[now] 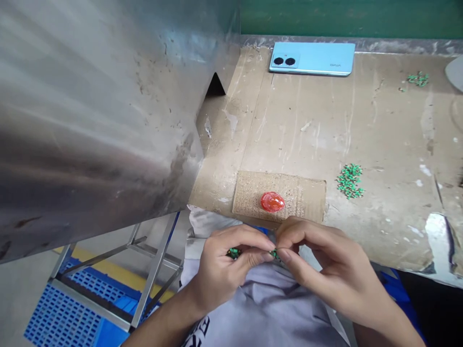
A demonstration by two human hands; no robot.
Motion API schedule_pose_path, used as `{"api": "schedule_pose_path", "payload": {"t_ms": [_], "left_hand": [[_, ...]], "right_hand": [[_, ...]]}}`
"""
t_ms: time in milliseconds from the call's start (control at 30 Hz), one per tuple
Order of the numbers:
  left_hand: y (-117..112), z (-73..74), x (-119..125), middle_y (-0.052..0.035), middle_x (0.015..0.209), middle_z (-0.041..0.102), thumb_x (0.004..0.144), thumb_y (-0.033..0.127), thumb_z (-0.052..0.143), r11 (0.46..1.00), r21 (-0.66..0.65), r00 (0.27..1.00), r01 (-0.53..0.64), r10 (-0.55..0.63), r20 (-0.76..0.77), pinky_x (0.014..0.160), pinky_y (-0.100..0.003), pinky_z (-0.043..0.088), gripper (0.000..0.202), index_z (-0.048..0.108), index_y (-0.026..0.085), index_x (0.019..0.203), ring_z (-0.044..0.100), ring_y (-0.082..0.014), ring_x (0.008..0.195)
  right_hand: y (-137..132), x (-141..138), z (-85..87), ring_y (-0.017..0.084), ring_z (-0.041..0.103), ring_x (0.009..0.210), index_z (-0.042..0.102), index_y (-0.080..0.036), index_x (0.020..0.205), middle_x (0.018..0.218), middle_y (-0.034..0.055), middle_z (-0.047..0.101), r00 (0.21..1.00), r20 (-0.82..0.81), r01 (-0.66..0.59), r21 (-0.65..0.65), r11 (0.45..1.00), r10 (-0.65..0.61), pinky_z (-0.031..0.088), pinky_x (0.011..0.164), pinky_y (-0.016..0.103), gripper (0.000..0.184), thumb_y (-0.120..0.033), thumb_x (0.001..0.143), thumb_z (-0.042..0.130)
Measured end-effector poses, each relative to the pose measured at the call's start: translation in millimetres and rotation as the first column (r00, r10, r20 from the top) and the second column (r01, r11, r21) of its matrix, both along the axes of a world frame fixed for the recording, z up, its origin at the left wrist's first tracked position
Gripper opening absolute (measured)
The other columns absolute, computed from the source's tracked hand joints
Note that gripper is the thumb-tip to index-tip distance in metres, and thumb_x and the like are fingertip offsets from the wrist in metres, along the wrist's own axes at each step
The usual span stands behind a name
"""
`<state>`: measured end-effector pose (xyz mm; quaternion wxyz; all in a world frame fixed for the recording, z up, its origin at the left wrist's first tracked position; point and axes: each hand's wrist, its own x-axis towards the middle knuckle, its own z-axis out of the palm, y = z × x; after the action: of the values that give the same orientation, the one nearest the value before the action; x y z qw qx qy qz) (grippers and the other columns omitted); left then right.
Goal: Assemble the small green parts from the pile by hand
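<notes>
My left hand [221,270], right hand [334,270], fingers [249,235] both pinching green pieces [275,254], "vivo" phone [318,59] at one o'clock

I take this for a workshop, perhaps on a factory floor. My view gives me a stained, spattered bench [307,125] with small green parts [350,181] heaped loose on it, a big smudged steel panel [108,120], a bare metal frame [147,284] and perforated blue plastic [61,313] low down.

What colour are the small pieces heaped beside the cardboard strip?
Mostly green: the heaped pieces show best in the head view.
</notes>
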<state>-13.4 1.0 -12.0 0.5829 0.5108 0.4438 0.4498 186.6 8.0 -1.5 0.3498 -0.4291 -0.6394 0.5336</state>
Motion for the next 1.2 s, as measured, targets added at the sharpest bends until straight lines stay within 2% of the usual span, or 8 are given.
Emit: {"api": "schedule_pose_path", "payload": {"t_ms": [233, 467, 600, 800, 867, 933, 1033, 1200], "left_hand": [[0.3, -3.5, 0.8, -0.0039, 0.083, 0.080, 0.098, 0.018, 0.077, 0.996, 0.087, 1.000, 0.021, -0.021, 0.000, 0.073, -0.027, 0.063, 0.008, 0.082, 0.020, 0.092, 0.077, -0.0170, 0.077], [-1.1, -8.5, 0.9, -0.0039, 0.085, 0.078, 0.098, 0.019, 0.077, 0.992, 0.121, 0.999, 0.036, -0.035, -0.005, 0.075, -0.029, 0.063, 0.007, 0.080, 0.020, 0.092, 0.077, -0.0178, 0.080], [-0.2, -8.7, -0.4, -0.0040, 0.087, 0.077, 0.101, 0.018, 0.073, 0.977, 0.202, 0.998, 0.067, -0.061, -0.034, 0.077, -0.028, 0.062, 0.008, 0.077, 0.019, 0.095, 0.077, -0.0173, 0.082], [-0.3, -8.6, -1.7, -0.0064, 0.092, 0.077, 0.103, 0.011, 0.065, 0.947, 0.302, 0.994, 0.109, -0.098, -0.053, 0.078, -0.027, 0.062, 0.012, 0.076, 0.017, 0.101, 0.076, -0.0172, 0.086], [0.5, -5.6, -1.2, -0.0064, 0.091, 0.077, 0.101, 0.010, 0.068, 0.948, 0.301, 0.995, 0.100, -0.090, -0.048, 0.076, -0.023, 0.061, 0.011, 0.077, 0.016, 0.101, 0.076, -0.0159, 0.084], [1.7, -0.7, -0.8, -0.0059, 0.091, 0.078, 0.096, 0.014, 0.078, 0.967, 0.240, 0.996, 0.089, -0.080, -0.049, 0.068, -0.019, 0.059, 0.008, 0.078, 0.017, 0.104, 0.074, -0.0135, 0.076], [2.6, 7.6, -0.7, -0.0061, 0.089, 0.079, 0.088, 0.021, 0.088, 0.982, 0.155, 0.991, 0.106, -0.092, -0.096, 0.053, -0.017, 0.053, 0.018, 0.080, 0.016, 0.104, 0.064, -0.0099, 0.059], [0.4, 14.7, 1.4, -0.0031, 0.079, 0.075, 0.085, 0.011, 0.081, 0.976, 0.195, 0.980, 0.100, -0.062, -0.188, 0.048, -0.019, 0.047, 0.013, 0.081, 0.013, 0.098, 0.051, -0.0067, 0.048]], "right_hand": [[1.7, 2.9, 6.5, 0.009, 0.063, 0.069, 0.062, -0.025, 0.091, 0.078, -0.0047, 0.067, 0.998, 0.050, -0.037, 0.006, 0.999, 0.037, 0.053, 0.064, 0.018, 0.013, -0.019, 0.103, 0.062], [2.9, 9.8, 9.3, 0.008, 0.063, 0.073, 0.063, -0.024, 0.099, 0.085, -0.0039, 0.068, 0.990, 0.080, -0.122, 0.038, 0.992, 0.119, 0.052, 0.067, 0.019, 0.010, -0.016, 0.104, 0.061], [0.7, 11.1, 9.4, 0.009, 0.065, 0.074, 0.064, -0.025, 0.102, 0.087, -0.0034, 0.069, 0.988, 0.070, -0.140, 0.041, 0.989, 0.137, 0.054, 0.067, 0.020, 0.007, -0.018, 0.103, 0.063], [-7.8, 9.5, 10.2, 0.007, 0.068, 0.070, 0.063, -0.027, 0.107, 0.086, -0.0060, 0.073, 0.990, 0.108, -0.098, 0.045, 0.994, 0.092, 0.055, 0.065, 0.015, 0.011, -0.018, 0.102, 0.066], [-9.4, 10.2, 8.4, 0.008, 0.070, 0.073, 0.063, -0.026, 0.108, 0.087, -0.0048, 0.072, 0.991, 0.099, -0.095, 0.090, 0.991, 0.086, 0.056, 0.066, 0.016, 0.009, -0.018, 0.104, 0.064], [-9.7, 11.9, 5.9, 0.009, 0.071, 0.078, 0.063, -0.023, 0.110, 0.090, -0.0021, 0.072, 0.994, 0.078, -0.088, 0.177, 0.980, 0.075, 0.058, 0.070, 0.017, 0.010, -0.015, 0.104, 0.062], [-9.0, 15.0, 2.3, 0.011, 0.072, 0.088, 0.063, -0.019, 0.113, 0.096, 0.0028, 0.073, 0.994, 0.097, -0.085, 0.335, 0.939, 0.055, 0.060, 0.078, 0.020, 0.014, -0.010, 0.103, 0.061], [-11.1, 17.7, -2.4, 0.015, 0.073, 0.092, 0.064, -0.016, 0.114, 0.099, 0.0069, 0.074, 0.983, 0.184, -0.105, 0.489, 0.866, 0.016, 0.063, 0.078, 0.024, 0.018, -0.005, 0.101, 0.060]]}}
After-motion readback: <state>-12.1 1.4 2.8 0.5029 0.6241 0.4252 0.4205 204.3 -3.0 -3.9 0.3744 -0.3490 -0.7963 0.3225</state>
